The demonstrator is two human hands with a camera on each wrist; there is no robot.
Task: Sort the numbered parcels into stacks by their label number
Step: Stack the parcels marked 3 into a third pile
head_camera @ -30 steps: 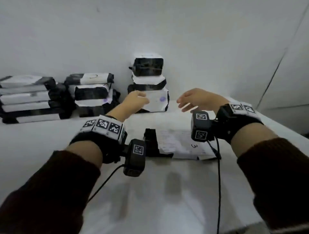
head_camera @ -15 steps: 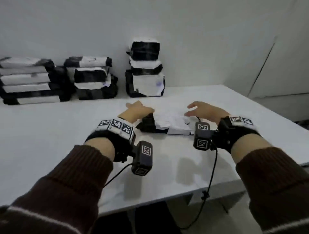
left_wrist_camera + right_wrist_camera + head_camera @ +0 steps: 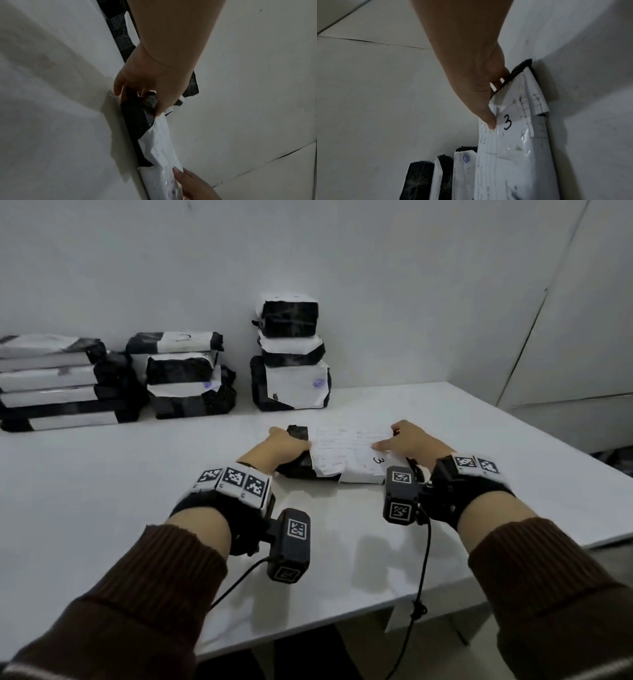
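Observation:
A flat black parcel (image 3: 342,453) with a white paper label marked "3" lies on the white table (image 3: 137,491) in front of me. My left hand (image 3: 286,445) grips its black left end, fingers curled round it (image 3: 149,97). My right hand (image 3: 407,441) grips the right end, thumb on the label beside the "3" (image 3: 507,122), fingers over the far edge. Against the wall stand three stacks of black-and-white parcels: a left stack (image 3: 51,381), a middle stack (image 3: 181,374) whose top label reads "2", and a right stack (image 3: 291,354).
The table's front edge (image 3: 342,621) runs close to my body and its right edge (image 3: 565,446) slants off toward a grey wall panel. Cables hang from both wrist cameras over the table's front.
Both hands came down from in front of the right stack onto the parcel marked "3" and took hold of its two ends. The view tilted down.

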